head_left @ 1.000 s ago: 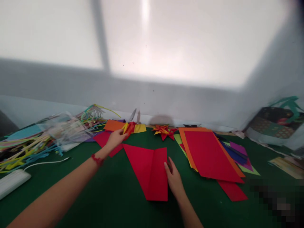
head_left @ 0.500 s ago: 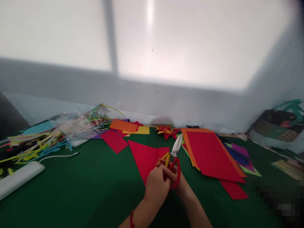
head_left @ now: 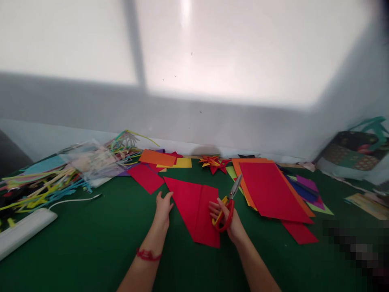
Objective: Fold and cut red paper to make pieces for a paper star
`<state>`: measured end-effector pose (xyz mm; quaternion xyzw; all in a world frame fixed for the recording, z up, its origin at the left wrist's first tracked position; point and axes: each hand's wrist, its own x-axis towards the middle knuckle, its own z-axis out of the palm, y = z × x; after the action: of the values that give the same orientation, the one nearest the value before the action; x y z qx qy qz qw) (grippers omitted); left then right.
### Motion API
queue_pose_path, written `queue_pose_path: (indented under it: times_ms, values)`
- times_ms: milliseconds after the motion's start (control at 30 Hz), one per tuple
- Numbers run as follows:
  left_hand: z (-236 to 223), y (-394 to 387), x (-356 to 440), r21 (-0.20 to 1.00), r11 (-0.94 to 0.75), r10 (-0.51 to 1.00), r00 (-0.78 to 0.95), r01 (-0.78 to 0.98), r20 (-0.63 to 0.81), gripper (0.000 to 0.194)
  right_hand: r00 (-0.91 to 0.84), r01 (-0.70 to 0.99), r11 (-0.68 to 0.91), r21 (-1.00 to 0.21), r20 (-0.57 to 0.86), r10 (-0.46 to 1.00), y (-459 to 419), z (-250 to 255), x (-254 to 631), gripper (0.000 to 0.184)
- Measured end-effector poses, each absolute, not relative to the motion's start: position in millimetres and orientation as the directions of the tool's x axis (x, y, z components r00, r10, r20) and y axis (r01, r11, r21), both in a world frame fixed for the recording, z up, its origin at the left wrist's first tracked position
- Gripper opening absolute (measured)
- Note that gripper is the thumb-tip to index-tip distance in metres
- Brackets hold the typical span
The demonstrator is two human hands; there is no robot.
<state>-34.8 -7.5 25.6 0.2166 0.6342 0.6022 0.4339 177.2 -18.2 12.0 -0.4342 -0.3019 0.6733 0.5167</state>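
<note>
A creased red sheet of paper (head_left: 194,211) lies on the green table between my two hands. At its left edge is my left hand (head_left: 164,205), fingers apart and holding nothing; whether the fingertips touch the paper is hard to tell. My right hand (head_left: 229,219) has scissors (head_left: 226,213) with red and yellow handles hooked on it, the blades pointing up and away. The fingers of that hand reach over the right side of the red sheet. Right of the scissors lies a stack of red and orange sheets (head_left: 270,190).
Folded paper stars (head_left: 212,162) sit near the wall, beside orange (head_left: 158,158) and red paper pieces (head_left: 146,177). Colourful strips (head_left: 65,176) are piled at the left, behind a white corded device (head_left: 27,229). A patterned bag (head_left: 352,150) stands at the far right.
My hands were together at the scissors; now they are apart. My left hand has moved left to the edge of the red sheet, while the scissors stay with my right hand.
</note>
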Motion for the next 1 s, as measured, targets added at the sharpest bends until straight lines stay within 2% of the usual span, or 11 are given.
queue_pose_path:
  times_ms: [100,200,567,700,833,933,1000]
  values:
    - [20.7,-10.3,-32.2,0.917,0.233,0.841,-0.406,-0.324,-0.357,0.043,-0.084,-0.424,-0.279,-0.861,-0.269,0.959,-17.3,9.1,177.3,0.036]
    - [16.7,-11.8,-25.4,0.898,0.291,0.877,-0.283,-0.331,-0.389,0.026,-0.084,-0.426,-0.285,-0.859,-0.276,0.957,-15.6,7.6,178.9,0.037]
    - [12.4,-19.0,-11.5,0.874,0.479,0.877,0.100,-0.081,-0.471,0.018,-0.048,-0.351,-0.247,-0.903,-0.246,0.968,-16.2,12.7,177.0,0.032]
    - [12.3,-18.5,-10.8,0.886,0.457,0.887,0.113,-0.080,-0.447,0.021,-0.054,-0.398,-0.202,-0.895,-0.197,0.979,-12.8,14.7,175.4,0.034]
    - [20.3,0.0,-8.0,0.928,0.353,0.935,0.078,-0.123,-0.345,0.023,-0.043,-0.464,-0.216,-0.859,-0.222,0.974,-12.8,24.1,175.2,0.037]
    - [32.2,25.0,-6.3,0.957,0.231,0.970,-0.036,-0.175,-0.240,0.020,-0.049,-0.429,-0.222,-0.876,-0.223,0.974,-19.0,32.3,174.3,0.039]
    - [41.5,43.1,-5.6,0.966,0.148,0.977,-0.121,-0.213,-0.176,0.018,-0.133,-0.397,-0.321,-0.860,-0.292,0.947,-24.2,33.4,171.0,0.046]
